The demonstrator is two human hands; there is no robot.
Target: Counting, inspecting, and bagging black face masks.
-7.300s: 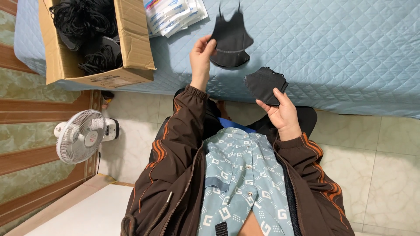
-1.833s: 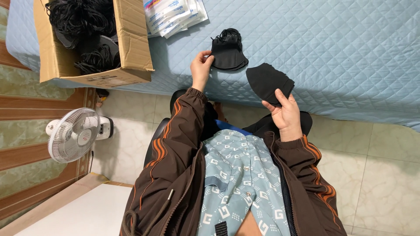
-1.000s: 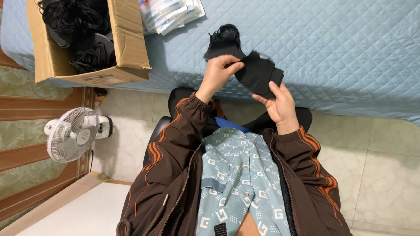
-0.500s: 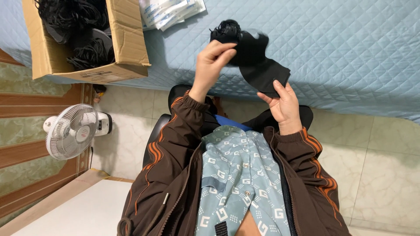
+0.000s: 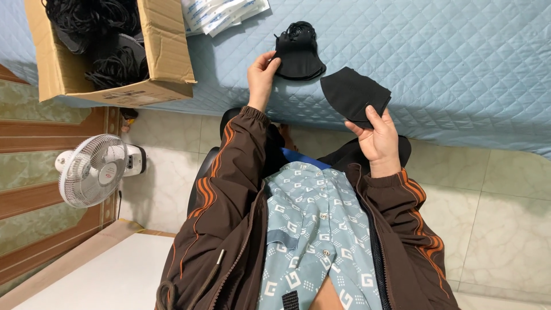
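Observation:
My left hand [image 5: 261,72] pinches the left edge of a black cup-shaped face mask [image 5: 299,56] that lies on the light blue quilted bed cover [image 5: 447,63], its ear loops bunched on top. My right hand [image 5: 376,135] holds a flat black folded mask [image 5: 351,95] by its lower corner, just over the bed's near edge and to the right of the other mask. The two masks are close but apart.
A cardboard box [image 5: 169,54] full of tangled black masks [image 5: 94,40] sits on the bed at the left. White sealed packets [image 5: 221,11] lie behind it. A small white fan [image 5: 92,169] stands on the tiled floor, and a white tabletop [image 5: 97,275] is at the lower left.
My left hand had lifted the cup-shaped mask to the piece in my right hand; now it is back down on the bed, and my right hand has drawn its mask to the right.

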